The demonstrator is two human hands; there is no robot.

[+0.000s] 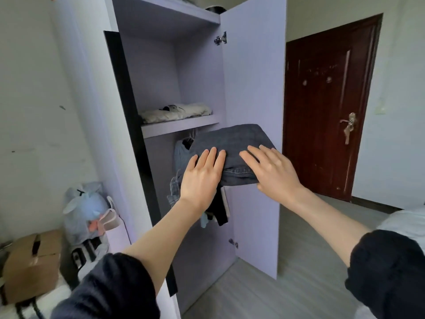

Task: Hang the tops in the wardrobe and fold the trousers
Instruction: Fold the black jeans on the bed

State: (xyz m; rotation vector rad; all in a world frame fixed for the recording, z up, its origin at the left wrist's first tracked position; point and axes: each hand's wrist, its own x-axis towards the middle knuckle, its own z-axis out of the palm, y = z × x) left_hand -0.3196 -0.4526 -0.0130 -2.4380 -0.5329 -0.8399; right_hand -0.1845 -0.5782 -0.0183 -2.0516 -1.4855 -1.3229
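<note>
Folded dark blue jeans [234, 139] hang in the air in front of the open lilac wardrobe [161, 77], just below its middle shelf [181, 127]. My left hand [202, 176] lies with straight fingers on the jeans' near left edge, its thumb hidden beneath. My right hand [271, 169] holds the near right edge the same way, thumb tucked under the fold. A folded white garment [174, 112] rests on the shelf. Below the shelf, several tops [181, 157] hang on hangers, partly hidden behind my left hand.
The wardrobe door [253, 88] stands open on the right. A dark red room door [328, 107] is shut beyond it. Left of the wardrobe are a pale plastic bag [85, 210] and a cardboard box [32, 263]. A light fabric edge [409, 222] shows at far right.
</note>
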